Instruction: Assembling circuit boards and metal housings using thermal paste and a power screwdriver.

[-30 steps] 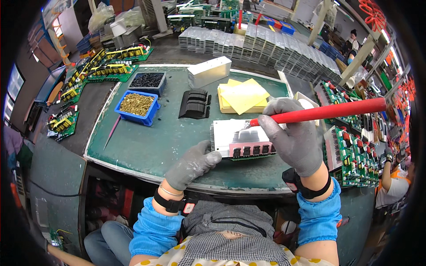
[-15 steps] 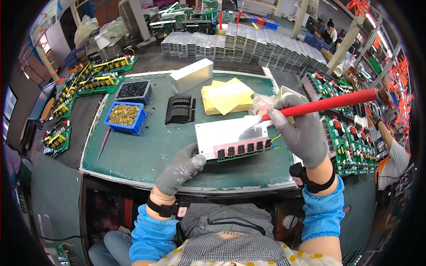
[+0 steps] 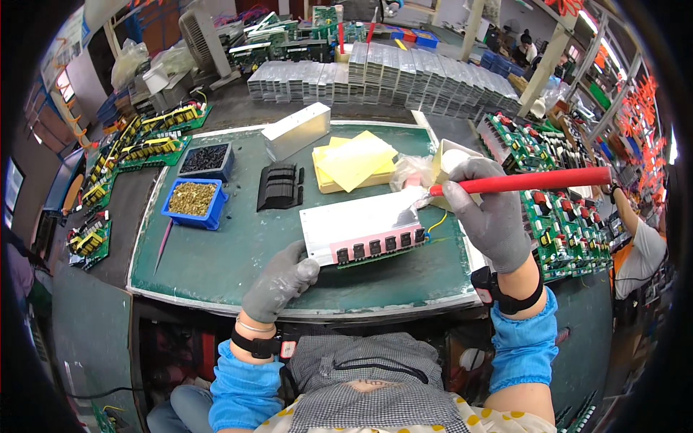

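My left hand [image 3: 280, 280], in a grey glove, grips the left end of a silver metal heat sink [image 3: 357, 220] fixed to a green circuit board. Along its near side runs a pink strip with several black transistors [image 3: 375, 247]. My right hand [image 3: 494, 220], gloved too, is closed around a red-handled brush [image 3: 541, 180]. The brush's pale tip touches the right end of the metal face, where a whitish smear shows. A yellow wire [image 3: 437, 221] sticks out by that end.
Left on the green mat sit a blue bin of brass-coloured hardware [image 3: 227, 200] and a bin of black parts [image 3: 229, 167]. Black strips [image 3: 278, 189], yellow sheets [image 3: 354, 162] and a metal block [image 3: 297, 130] lie beyond. Circuit boards [image 3: 556, 231] crowd the right; stacked metal plates [image 3: 404, 76] stand behind.
The whole view has shifted slightly. The brush tip stays at the right end of the heat sink, and the red handle has tilted closer to level. Both hands keep their hold.
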Demonstrator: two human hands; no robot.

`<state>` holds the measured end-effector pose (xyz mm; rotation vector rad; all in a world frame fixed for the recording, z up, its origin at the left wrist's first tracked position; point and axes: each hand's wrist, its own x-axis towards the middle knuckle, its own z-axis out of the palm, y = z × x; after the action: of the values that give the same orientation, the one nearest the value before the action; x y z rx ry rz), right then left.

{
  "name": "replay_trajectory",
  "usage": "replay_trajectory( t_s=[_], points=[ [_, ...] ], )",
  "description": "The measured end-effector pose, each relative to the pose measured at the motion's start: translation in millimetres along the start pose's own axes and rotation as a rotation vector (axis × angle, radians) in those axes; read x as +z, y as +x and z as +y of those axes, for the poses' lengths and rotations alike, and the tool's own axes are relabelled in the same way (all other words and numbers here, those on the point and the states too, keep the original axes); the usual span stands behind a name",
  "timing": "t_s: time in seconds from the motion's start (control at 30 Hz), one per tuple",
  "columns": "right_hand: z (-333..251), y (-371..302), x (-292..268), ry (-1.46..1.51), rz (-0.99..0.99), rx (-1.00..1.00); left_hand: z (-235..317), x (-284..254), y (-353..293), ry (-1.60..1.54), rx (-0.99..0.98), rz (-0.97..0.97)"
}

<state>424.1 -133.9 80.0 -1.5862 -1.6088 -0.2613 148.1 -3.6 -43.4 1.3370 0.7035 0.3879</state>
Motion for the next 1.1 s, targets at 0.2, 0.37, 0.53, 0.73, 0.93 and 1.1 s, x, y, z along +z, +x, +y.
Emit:
replay_trajectory(
  t_s=[0.2,0.37,0.53,0.73,0.93,1.1],
  points=[
    [16.6,-5.6,-42.8,0.368,0.249,0.346,18.3,6.6,-11.9,-0.089,0.006,-0.174],
    [99.4,-3.4,-39.6,0.109,0.087,0.322,9.1,-0.7,-8.9,0.598,0.171,-0.129],
    [154.2,-8.0,-9.6,-0.068,-0.083,0.379,0.6,-5.5,-5.5,0.727,0.131,-0.126],
    [151.2,-8.5,5.9,-0.634,-0.180,0.114,0.7,-11.5,-2.5,0.772,0.100,-0.218],
    [126.0,-12.7,-1.1,-0.707,-0.136,-0.136,-8.5,-18.9,8.6,0.664,0.241,-0.318],
    [95.1,-18.4,-23.2,-0.639,-0.081,-0.201,-3.0,-9.5,4.3,0.658,0.287,-0.300]
  ],
)
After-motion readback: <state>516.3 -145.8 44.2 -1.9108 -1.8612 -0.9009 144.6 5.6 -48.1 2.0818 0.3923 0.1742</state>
